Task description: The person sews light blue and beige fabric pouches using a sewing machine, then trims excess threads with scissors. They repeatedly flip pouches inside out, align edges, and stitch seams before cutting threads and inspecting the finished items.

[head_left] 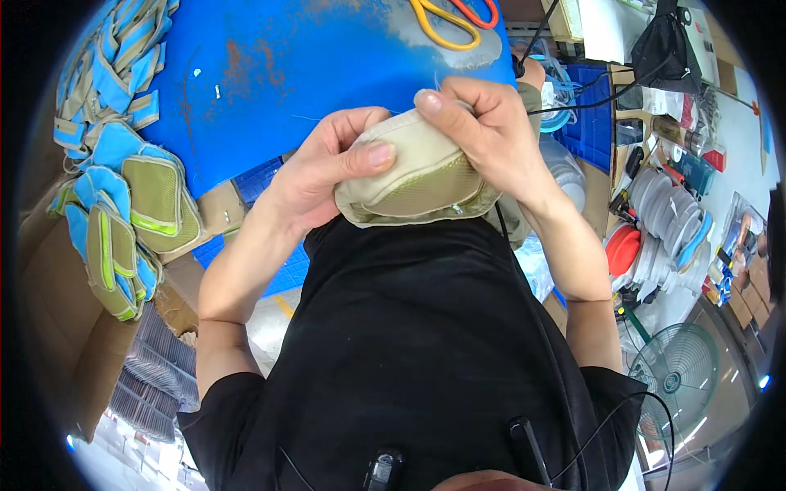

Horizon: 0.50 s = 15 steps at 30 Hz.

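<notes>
Close in front of my chest I hold a beige fabric pouch [417, 176] with an olive mesh panel on its lower side. My left hand [327, 164] is closed on its left edge, thumb pressed flat on top. At the upper right edge my right hand [487, 135] pinches the cloth between thumb and fingers. A thin thread sticks out by the right fingertips. The fingers under the pouch are hidden.
A blue worktable [270, 74] with rusty worn patches lies ahead, with yellow-handled scissors [446, 29] at its far right. Olive-and-blue pouches [155, 196] and a heap of straps [110, 65] are on the left. A green fan [673, 380] stands at lower right.
</notes>
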{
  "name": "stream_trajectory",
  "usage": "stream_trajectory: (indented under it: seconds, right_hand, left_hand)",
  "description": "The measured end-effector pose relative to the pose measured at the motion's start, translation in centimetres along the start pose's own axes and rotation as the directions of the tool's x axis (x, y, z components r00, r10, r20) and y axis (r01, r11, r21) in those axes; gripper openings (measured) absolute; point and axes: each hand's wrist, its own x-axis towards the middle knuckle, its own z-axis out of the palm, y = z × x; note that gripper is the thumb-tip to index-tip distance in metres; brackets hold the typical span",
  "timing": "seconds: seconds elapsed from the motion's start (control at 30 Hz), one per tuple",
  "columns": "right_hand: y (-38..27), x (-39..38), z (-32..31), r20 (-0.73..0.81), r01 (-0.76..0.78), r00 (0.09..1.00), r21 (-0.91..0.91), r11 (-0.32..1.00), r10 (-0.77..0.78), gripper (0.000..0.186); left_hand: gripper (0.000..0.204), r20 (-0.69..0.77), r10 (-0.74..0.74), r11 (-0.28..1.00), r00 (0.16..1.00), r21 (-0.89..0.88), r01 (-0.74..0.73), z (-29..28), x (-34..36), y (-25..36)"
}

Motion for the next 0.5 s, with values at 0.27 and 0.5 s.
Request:
stream_trajectory:
  seconds: [0.27, 0.5]
  right_hand:
    - [-0.7, 0.0, -1.1, 0.148, -0.127, 0.984, 0.189, 0.974, 0.100, 0.046]
    - [-1.8, -0.4, -1.6, 0.140, -0.104, 0.987, 0.176, 0.979, 0.079, 0.044]
  left_hand:
    - [0.037, 0.091, 0.047, 0.995, 0.995, 0.079, -0.054, -1.6, 0.8, 1.1]
    - [0.041, 0.052, 0.101, 0.963, 0.994, 0.247, -0.110, -2.5, 1.2, 2.3]
